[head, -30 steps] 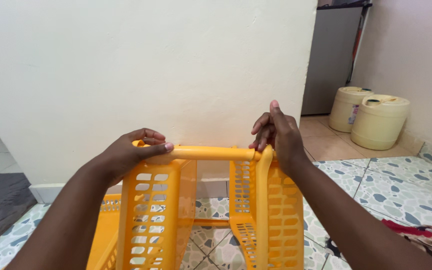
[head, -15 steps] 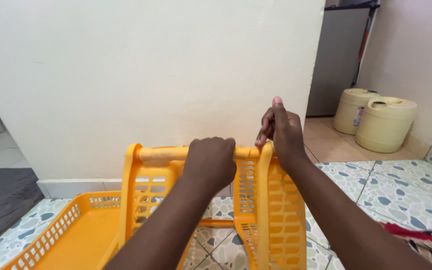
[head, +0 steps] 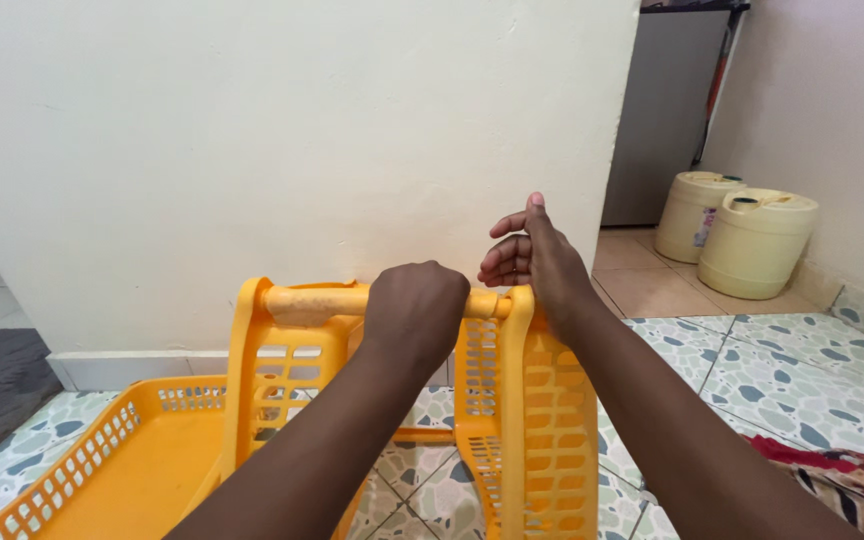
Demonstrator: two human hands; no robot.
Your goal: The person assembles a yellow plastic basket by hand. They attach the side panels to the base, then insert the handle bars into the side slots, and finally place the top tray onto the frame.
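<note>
Our left hand (head: pixel 417 308) has slid from the left end of the yellow rack's top bar (head: pixel 317 301) to its middle and now clamps there in a fist. Our right hand (head: pixel 532 255) has loosened at the bar's right end, fingers spread, palm resting on the right side panel (head: pixel 552 420). So the grip now sits centred on the frame. The rack stands on the patterned tile floor (head: pixel 802 390), against the cream wall (head: pixel 302 130). A yellow tray (head: pixel 142 470) lies left of the rack, two pale jerrycans (head: pixel 737 235) far right of it.
</note>
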